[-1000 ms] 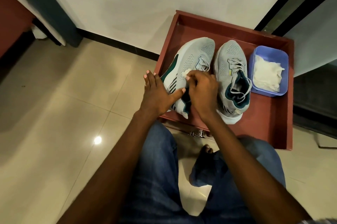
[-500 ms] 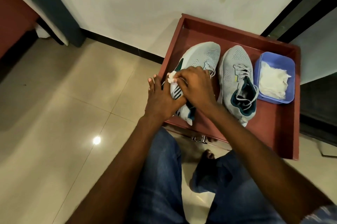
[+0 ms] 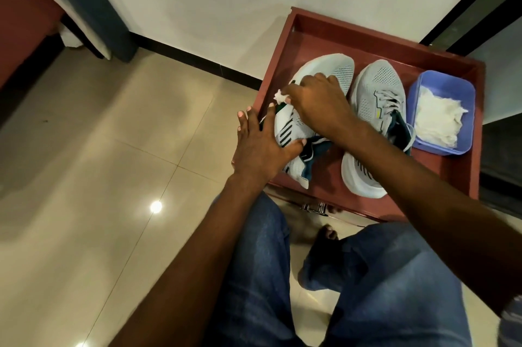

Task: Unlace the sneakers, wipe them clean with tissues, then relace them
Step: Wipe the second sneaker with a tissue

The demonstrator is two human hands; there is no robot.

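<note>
Two grey-and-teal sneakers lie in a reddish wooden tray (image 3: 457, 183). The left sneaker (image 3: 336, 70) is tipped onto its side, with no lace visible on it. My left hand (image 3: 260, 146) steadies it, fingers straight along its outer side and thumb across the heel part. My right hand (image 3: 319, 101) lies over the shoe's middle and pinches a small crumpled white tissue (image 3: 280, 97) against its left side. The right sneaker (image 3: 375, 109) stands upright beside it, still laced.
A blue plastic tub (image 3: 440, 149) with several white tissues sits in the tray's right part. The tray rests on a tiled floor against a white wall. My jeans-clad knees and a bare foot are just below the tray.
My right hand has slid the tissue from the shoe's tongue area out to its left side. The left hand has kept its hold on the shoe's side.
</note>
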